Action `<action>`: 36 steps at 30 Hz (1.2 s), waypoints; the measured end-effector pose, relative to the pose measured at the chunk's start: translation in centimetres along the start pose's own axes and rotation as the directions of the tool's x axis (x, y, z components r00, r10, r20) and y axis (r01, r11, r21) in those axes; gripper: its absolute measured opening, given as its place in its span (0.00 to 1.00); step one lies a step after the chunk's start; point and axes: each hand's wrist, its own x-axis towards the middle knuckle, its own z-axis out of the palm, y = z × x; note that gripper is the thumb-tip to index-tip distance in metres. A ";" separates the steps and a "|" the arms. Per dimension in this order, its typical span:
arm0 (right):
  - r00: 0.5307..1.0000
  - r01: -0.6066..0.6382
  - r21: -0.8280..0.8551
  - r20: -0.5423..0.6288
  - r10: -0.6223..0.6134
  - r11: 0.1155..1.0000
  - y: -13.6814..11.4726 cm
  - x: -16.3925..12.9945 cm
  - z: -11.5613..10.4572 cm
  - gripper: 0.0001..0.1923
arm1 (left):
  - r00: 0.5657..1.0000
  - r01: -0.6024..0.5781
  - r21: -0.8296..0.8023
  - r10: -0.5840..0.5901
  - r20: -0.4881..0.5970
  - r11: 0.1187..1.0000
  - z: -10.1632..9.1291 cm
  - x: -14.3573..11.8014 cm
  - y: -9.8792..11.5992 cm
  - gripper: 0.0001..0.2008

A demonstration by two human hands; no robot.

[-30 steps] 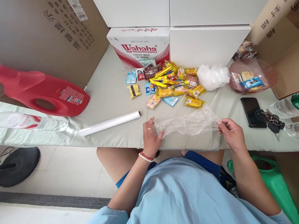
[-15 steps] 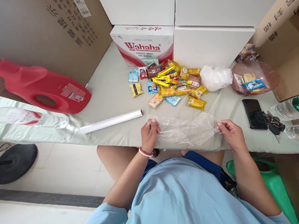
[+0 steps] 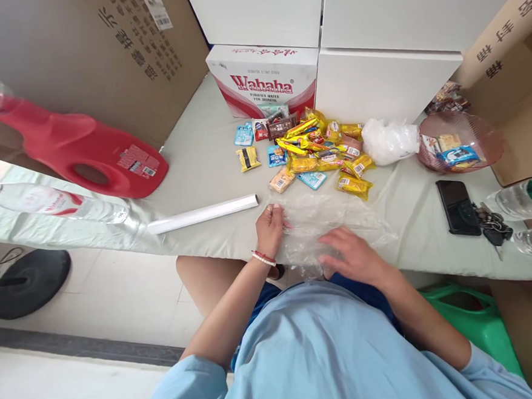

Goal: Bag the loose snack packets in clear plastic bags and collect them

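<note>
My right hand lay flat, fingers spread, on the crinkled clear plastic sheet at the table's near edge, while my left hand pinched its left border. Beyond both hands lay glossy yellow snack packets; left, a white tube.

Storeroom-like room; stacked cardboard boxes; Wahaha water carton; cloth-covered table

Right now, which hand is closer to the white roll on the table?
The left hand. It sits on the clear plastic bag just right of the white roll; the right hand lies farther right on the bag.
</note>
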 end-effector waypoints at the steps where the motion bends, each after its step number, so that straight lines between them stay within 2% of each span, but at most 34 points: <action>1: 0.995 0.020 -0.011 0.096 -0.019 1.000 -0.8 0.5 1.2 0.19 | 1.000 -0.005 0.012 0.005 0.021 1.000 0.2 0.8 0.3 0.19; 4: 0.973 0.000 -0.063 0.229 0.015 0.998 -2.1 1.4 4.4 0.26 | 0.997 -0.081 0.144 0.078 0.020 0.986 0.0 2.5 1.7 0.13; 6: 0.961 -0.037 -0.076 0.273 0.056 0.996 -2.5 1.8 5.5 0.29 | 0.970 -0.214 0.312 0.239 -0.045 0.926 -0.6 2.0 3.0 0.17; 8: 0.953 -0.073 -0.090 0.288 0.096 0.993 -2.8 2.3 5.9 0.30 | 0.889 -0.350 0.485 0.448 -0.099 0.801 -0.9 -0.1 4.5 0.26; 9: 0.950 -0.090 -0.098 0.289 0.115 0.991 -2.9 2.7 6.0 0.31 | 0.839 -0.392 0.553 0.533 -0.113 0.735 -1.0 -1.5 5.1 0.26; 10: 0.948 -0.108 -0.105 0.289 0.135 0.989 -3.1 3.0 6.0 0.30 | 0.804 -0.422 0.592 0.586 -0.106 0.687 -0.9 -2.9 5.6 0.23; 11: 0.944 -0.127 -0.111 0.293 0.155 0.986 -3.4 3.3 6.0 0.28 | 0.790 -0.476 0.599 0.612 -0.029 0.644 -0.6 -4.1 5.9 0.17; 13: 0.931 -0.156 -0.112 0.316 0.184 0.981 -4.2 3.7 6.2 0.24 | 0.799 -0.561 0.596 0.565 0.207 0.575 0.3 -5.4 5.6 0.11; 15: 0.916 -0.162 -0.109 0.354 0.190 0.981 -5.2 3.8 6.4 0.20 | 0.834 -0.545 0.642 0.429 0.347 0.540 1.1 -5.0 4.5 0.14; 17: 0.897 -0.144 -0.072 0.412 0.161 0.987 -6.1 3.7 6.3 0.19 | 0.883 -0.467 0.726 0.306 0.355 0.504 1.6 -3.7 2.9 0.19; 19: 0.889 -0.125 0.024 0.447 0.101 0.992 -6.4 3.7 5.6 0.19 | 0.900 -0.436 0.772 0.252 0.357 0.462 1.5 -2.3 1.4 0.22; 20: 0.900 -0.117 0.077 0.431 0.073 0.990 -6.3 3.8 5.0 0.17 | 0.893 -0.449 0.779 0.249 0.375 0.438 1.3 -1.9 0.9 0.23; 22: 0.949 -0.101 0.104 0.309 0.065 0.989 -5.3 4.2 3.8 0.18 | 0.861 -0.507 0.775 0.268 0.433 0.378 0.6 -1.7 0.3 0.25; 24: 0.982 -0.134 -0.014 0.132 0.134 0.991 -3.5 4.5 3.0 0.21 | 0.821 -0.567 0.760 0.295 0.490 0.316 -0.2 -1.9 0.1 0.26; 26: 0.974 -0.223 -0.168 0.006 0.227 0.960 -1.3 4.1 2.9 0.25 | 0.796 -0.599 0.752 0.310 0.521 0.276 -1.3 -1.9 0.1 0.27; 29: 0.952 -0.298 -0.260 -0.013 0.305 0.918 1.9 1.7 3.3 0.28 | 0.808 -0.580 0.769 0.304 0.504 0.268 -2.9 -1.5 0.0 0.30; 32: 0.960 -0.267 -0.179 0.036 0.277 0.947 3.8 -0.3 2.0 0.26 | 0.816 -0.571 0.772 0.292 0.498 0.280 -4.1 -1.0 -0.4 0.34; 34: 0.953 -0.297 -0.099 0.024 0.301 0.950 4.3 0.8 -0.4 0.23 | 0.810 -0.582 0.761 0.292 0.509 0.286 -4.5 -0.8 -0.5 0.36; 36: 0.935 -0.354 -0.079 -0.035 0.352 0.932 4.6 4.6 -3.2 0.21 | 0.805 -0.588 0.755 0.295 0.514 0.290 -4.6 -0.8 -0.6 0.37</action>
